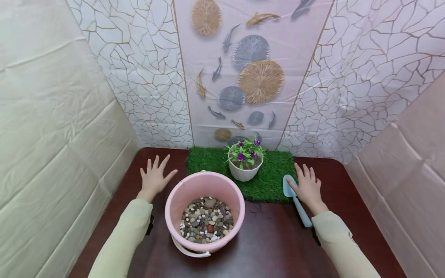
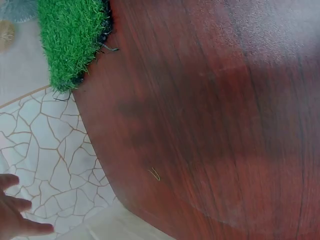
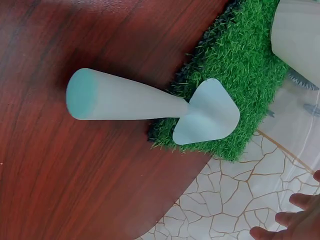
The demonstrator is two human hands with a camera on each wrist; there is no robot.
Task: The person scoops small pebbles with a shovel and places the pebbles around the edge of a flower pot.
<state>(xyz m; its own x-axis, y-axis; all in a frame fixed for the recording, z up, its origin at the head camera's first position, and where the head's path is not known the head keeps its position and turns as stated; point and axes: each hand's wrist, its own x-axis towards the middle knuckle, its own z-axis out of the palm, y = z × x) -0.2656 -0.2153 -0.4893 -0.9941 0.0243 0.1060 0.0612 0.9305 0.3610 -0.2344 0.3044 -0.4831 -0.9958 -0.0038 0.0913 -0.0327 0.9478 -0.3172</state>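
Your left grip point(image 1: 154, 178) is spread wide, fingers apart, with nothing in it. Your right grip point(image 1: 308, 190) is open too, its fingers a bit less spread, and it has hold of nothing. The small blue trowel point(image 3: 150, 102) looks light and stiff, maybe plastic, and a bit smooth, so it may slip. The best place to hold it looks like the fat handle point(image 1: 301, 211). The pink bucket point(image 1: 194, 189) should be heavy, because many stones point(image 1: 208, 220) lie inside; its side may bend a little, so use the white bail point(image 1: 189, 251) or both sides of the rim.

The trowel lies just left of your right grip, by the thumb. Its blade point(image 1: 288, 186) is on the edge of the green grass mat point(image 1: 208, 160), and its handle points back to you on the table point(image 1: 264, 239). The bucket stands to the right of your left grip and closer to you. Farther off, a white pot point(image 1: 245, 174) with purple flowers point(image 1: 241, 157) sits on the mat
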